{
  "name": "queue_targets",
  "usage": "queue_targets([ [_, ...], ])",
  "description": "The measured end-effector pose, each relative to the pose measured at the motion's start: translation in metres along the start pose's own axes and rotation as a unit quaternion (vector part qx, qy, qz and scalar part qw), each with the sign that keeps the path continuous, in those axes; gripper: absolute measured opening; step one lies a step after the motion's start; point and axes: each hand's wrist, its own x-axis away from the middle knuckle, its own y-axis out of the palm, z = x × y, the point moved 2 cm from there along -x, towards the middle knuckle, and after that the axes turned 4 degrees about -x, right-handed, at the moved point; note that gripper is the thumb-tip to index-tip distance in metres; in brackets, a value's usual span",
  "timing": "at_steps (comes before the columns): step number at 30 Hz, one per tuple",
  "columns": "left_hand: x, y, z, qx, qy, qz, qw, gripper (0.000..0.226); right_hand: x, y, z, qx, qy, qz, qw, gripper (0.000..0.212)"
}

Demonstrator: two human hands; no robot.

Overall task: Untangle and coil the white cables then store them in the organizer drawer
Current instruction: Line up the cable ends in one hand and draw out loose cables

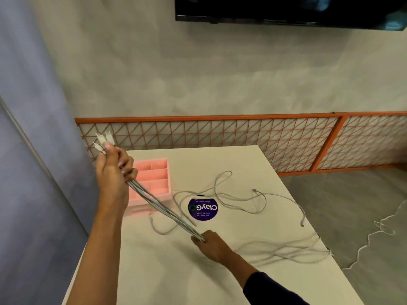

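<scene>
Above table (220, 274), cables (163, 207) stretch from left grip (114, 170) to right grip (211, 245).

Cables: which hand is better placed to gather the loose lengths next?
Probably the right hand: it grips the cables low, nearest the loose lengths; the left hand holds their plug ends high.

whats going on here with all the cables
A person is sorting white cables on a white table. The left hand holds a bunch up near the plug ends, and the right hand grips the same bunch lower down, with that stretch straight. The rest lies in loose loops across the table and a purple sticker. The pink organizer sits beside the left hand; no cable shows in it.
</scene>
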Motion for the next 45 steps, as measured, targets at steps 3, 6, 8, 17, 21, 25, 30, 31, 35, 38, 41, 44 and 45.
queue_targets([
  [3, -0.001, -0.008, -0.006, 0.008, -0.004, 0.025, 1.0, 0.035, 0.001, -0.002, 0.037, 0.049, 0.043, 0.001, 0.998, 0.034],
  [6, -0.002, -0.011, -0.01, -0.004, -0.008, 0.022, 1.0, 0.036, 0.001, -0.008, 0.07, 0.086, 0.07, -0.012, 0.994, 0.036],
  [8, -0.001, -0.01, -0.015, -0.015, -0.019, 0.011, 1.0, 0.036, 0.0, -0.014, 0.077, 0.068, 0.061, -0.044, 0.995, 0.046],
  [17, 0.006, -0.008, -0.024, -0.073, -0.034, -0.037, 0.996, 0.039, -0.032, -0.033, 0.029, -0.118, 0.068, -0.139, 0.981, 0.077],
  [21, 0.011, -0.013, -0.023, -0.099, -0.05, -0.044, 0.993, 0.041, -0.061, -0.024, 0.018, -0.155, 0.049, -0.024, 0.986, 0.061],
  [25, 0.017, -0.024, -0.022, -0.116, -0.069, -0.058, 0.989, 0.04, -0.104, -0.003, 0.032, 0.002, -0.083, 0.023, 0.996, 0.026],
  [30, 0.02, -0.04, -0.022, -0.139, -0.082, -0.057, 0.985, 0.04, -0.12, 0.024, 0.025, 0.208, -0.083, -0.059, 0.973, 0.066],
  [31, 0.02, -0.042, -0.023, -0.144, -0.084, -0.057, 0.984, 0.039, -0.124, 0.03, 0.029, 0.234, -0.07, -0.065, 0.968, 0.068],
  [35, 0.02, -0.047, -0.027, -0.159, -0.092, -0.05, 0.982, 0.039, -0.124, 0.037, 0.037, 0.27, -0.063, -0.013, 0.961, 0.037],
  [38, 0.019, -0.045, -0.03, -0.159, -0.097, -0.046, 0.981, 0.039, -0.115, 0.022, 0.033, 0.132, -0.03, 0.116, 0.984, 0.025],
  [41, 0.016, -0.041, -0.033, -0.16, -0.098, -0.048, 0.981, 0.038, -0.104, -0.011, 0.003, -0.092, -0.027, 0.23, 0.968, 0.016],
  [44, 0.012, -0.031, -0.035, -0.151, -0.095, -0.059, 0.982, 0.038, -0.094, -0.064, -0.048, -0.166, -0.131, 0.302, 0.929, 0.021],
  [45, 0.012, -0.028, -0.035, -0.151, -0.093, -0.063, 0.982, 0.038, -0.09, -0.083, -0.067, -0.182, -0.17, 0.312, 0.917, 0.02],
])
